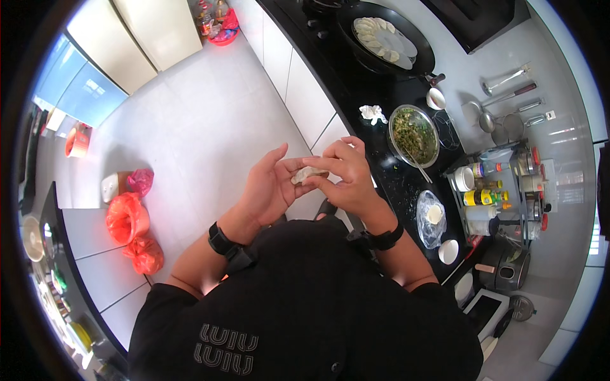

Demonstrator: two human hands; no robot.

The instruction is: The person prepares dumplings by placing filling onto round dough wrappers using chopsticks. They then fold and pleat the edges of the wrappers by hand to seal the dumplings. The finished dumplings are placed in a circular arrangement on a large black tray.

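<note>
A folded dumpling [303, 176] lies across the fingers of my left hand [271, 188], whose palm faces up with the thumb held apart. From the right, my right hand [351, 178] pinches the dumpling's edge between thumb and fingers, hiding part of it. Over the counter at right stands a glass bowl of chopped green filling [411, 126], a pair of chopsticks [421, 169] leaning in it. Nearer me, a pale piece of dough [434, 215] rests on a clear plastic bag [425, 236]. Farther off, several dumplings [369, 29] ring a plate [398, 44] in a wok [424, 55].
Along the black counter [381, 90] are a crumpled tissue [373, 114] and two small white bowls, one near the wok [435, 98], one near me [448, 251]. A seasoning rack [495, 190] stands against the wall. Red plastic bags [143, 255] sit on the left floor.
</note>
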